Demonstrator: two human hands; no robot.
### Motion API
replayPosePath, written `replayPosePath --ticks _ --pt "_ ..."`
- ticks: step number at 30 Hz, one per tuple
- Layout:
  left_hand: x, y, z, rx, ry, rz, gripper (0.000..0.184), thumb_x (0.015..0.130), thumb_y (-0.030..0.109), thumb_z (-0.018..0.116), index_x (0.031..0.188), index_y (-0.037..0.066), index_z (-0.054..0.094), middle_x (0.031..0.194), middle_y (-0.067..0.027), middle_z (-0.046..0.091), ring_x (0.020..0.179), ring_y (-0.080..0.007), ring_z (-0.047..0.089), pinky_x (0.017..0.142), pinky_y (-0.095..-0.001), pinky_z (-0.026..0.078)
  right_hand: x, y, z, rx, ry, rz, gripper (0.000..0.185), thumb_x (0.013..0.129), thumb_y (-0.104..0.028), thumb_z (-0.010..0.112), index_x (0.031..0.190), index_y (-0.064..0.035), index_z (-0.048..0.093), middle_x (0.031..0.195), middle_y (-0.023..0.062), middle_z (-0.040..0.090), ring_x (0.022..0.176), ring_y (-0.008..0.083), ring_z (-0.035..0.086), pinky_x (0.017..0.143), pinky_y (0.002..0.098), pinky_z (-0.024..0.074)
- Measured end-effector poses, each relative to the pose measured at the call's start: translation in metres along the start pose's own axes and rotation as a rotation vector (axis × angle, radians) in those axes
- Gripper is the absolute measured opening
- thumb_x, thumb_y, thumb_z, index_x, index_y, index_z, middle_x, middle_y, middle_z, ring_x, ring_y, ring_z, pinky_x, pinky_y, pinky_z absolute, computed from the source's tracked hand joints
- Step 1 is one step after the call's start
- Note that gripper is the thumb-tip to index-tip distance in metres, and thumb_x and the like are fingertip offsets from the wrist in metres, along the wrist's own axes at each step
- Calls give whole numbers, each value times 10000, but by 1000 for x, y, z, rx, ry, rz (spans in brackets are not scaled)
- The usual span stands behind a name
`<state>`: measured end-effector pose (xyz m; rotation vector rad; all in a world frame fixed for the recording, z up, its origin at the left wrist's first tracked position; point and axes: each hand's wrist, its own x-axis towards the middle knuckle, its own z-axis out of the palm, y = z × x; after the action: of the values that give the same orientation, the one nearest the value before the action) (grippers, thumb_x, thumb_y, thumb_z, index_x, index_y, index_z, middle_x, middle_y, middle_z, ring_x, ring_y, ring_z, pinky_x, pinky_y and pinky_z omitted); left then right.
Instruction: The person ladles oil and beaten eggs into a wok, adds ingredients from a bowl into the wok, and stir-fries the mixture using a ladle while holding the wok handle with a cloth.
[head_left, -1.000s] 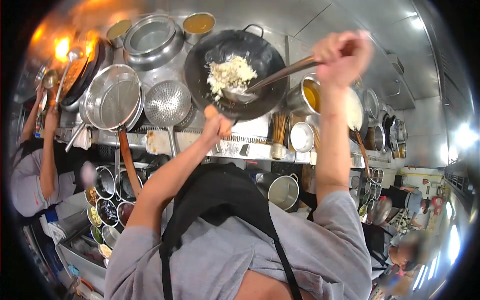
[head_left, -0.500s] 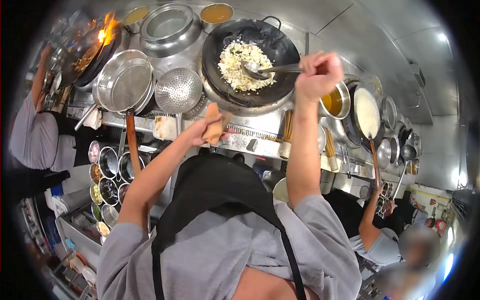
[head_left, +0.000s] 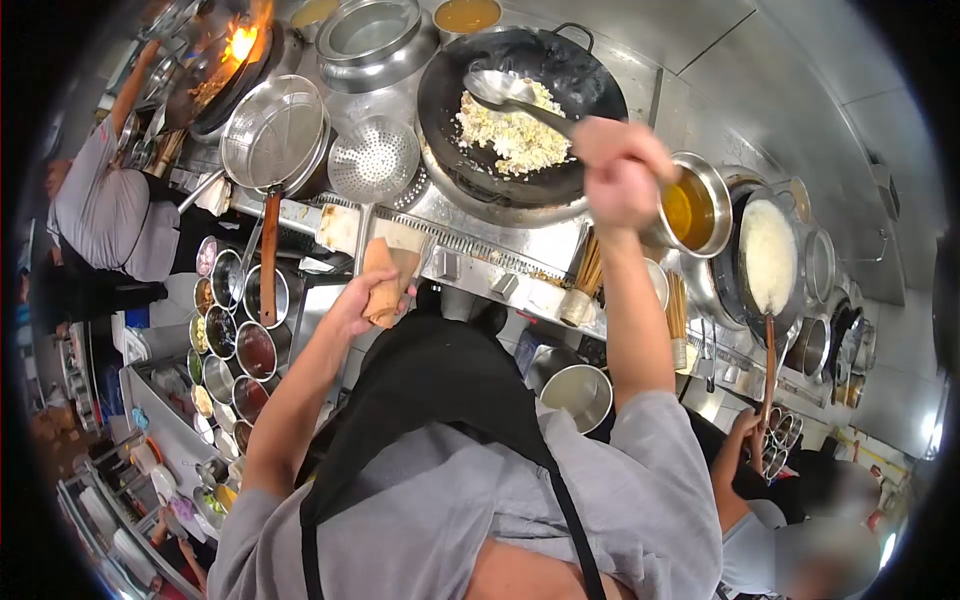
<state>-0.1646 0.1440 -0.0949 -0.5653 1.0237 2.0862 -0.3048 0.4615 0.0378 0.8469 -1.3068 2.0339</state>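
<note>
My right hand (head_left: 624, 172) is closed around the handle of a ladle (head_left: 500, 90), its fingers slightly blurred. The ladle's bowl is over the far left part of a black wok (head_left: 590, 90), above a heap of fried rice (head_left: 525, 142) with pale yellow bits. In my left hand (head_left: 358, 300) is a folded orange-tan cloth (head_left: 381, 284), held in front of the stove's edge and apart from the wok.
Left of the wok lie a perforated skimmer (head_left: 374, 160) and a wire strainer (head_left: 272, 135). A pot of yellow liquid (head_left: 694, 210) stands at right, beside another wok with a pale sheet (head_left: 768, 255). Flames (head_left: 240, 44) rise far left. Co-workers stand on both sides.
The ladle has gone from low in the rice to the wok's far left side, its bowl raised. The rice heap has shifted, and the whole view has tilted somewhat. The cloth stays in my left hand.
</note>
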Motion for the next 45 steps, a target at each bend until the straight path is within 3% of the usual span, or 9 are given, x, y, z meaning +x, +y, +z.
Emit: replayPosePath --ticks 4,10,12,21,24,33,38,41,45 --pt "14 6 1 88 89 -15 365 883 249 576 1139 2 495 832 -108 639 669 -189 620 565 -290 517 4 8 5 -360 -463 161 179 680 -77 603 599 -5 461 559 79 457 480 160 462 504 263 385" --pt "53 31 28 237 200 185 345 926 363 544 1098 64 529 908 -67 629 702 -159 623 592 -290 517 6 -50 -67 28 167 54 158 824 2 441 696 -91 436 534 10 448 465 115 435 430 265 367" --pt "95 37 34 135 115 145 409 941 453 496 1110 83 540 939 -54 626 770 -169 622 666 -328 518 -2 6 -34 -309 786 -19 225 848 -5 430 658 -112 376 535 11 412 451 112 381 423 268 339" --pt "207 40 74 -3 -10 -2 302 957 305 394 987 42 540 857 -96 622 743 -239 630 615 -395 525 -16 100 61 -487 445 -195 223 845 31 564 662 -32 455 640 -9 471 584 82 475 517 232 366" --pt "269 27 56 -137 205 -18 134 853 186 485 924 76 513 835 -107 581 689 -288 582 581 -477 499 32 6 68 -128 454 199 143 782 34 586 697 -32 493 575 13 503 510 96 483 471 230 366" --pt "54 65 154 -94 210 -320 193 896 194 444 875 54 574 796 -90 598 658 -245 593 618 -402 529 46 -42 22 -76 504 282 81 832 -35 534 856 -35 456 617 60 509 420 121 437 391 263 350" --pt "159 -25 31 141 20 64 281 912 330 472 769 96 530 695 -68 560 581 -223 559 511 -379 479 -4 5 66 -336 269 41 227 839 51 498 653 -32 397 527 21 412 452 86 389 416 256 343" --pt "159 -52 -25 -37 -49 -264 132 887 188 458 934 94 538 728 -71 581 595 -218 594 468 -386 483 1 -8 64 -495 57 -134 186 788 46 572 639 -33 495 567 12 514 506 87 455 471 228 351" --pt "28 12 96 6 131 -312 125 852 154 452 894 78 542 743 -105 595 613 -264 607 538 -422 507 61 0 50 -194 364 273 173 784 -7 584 644 -49 491 550 9 498 430 90 441 405 240 351"
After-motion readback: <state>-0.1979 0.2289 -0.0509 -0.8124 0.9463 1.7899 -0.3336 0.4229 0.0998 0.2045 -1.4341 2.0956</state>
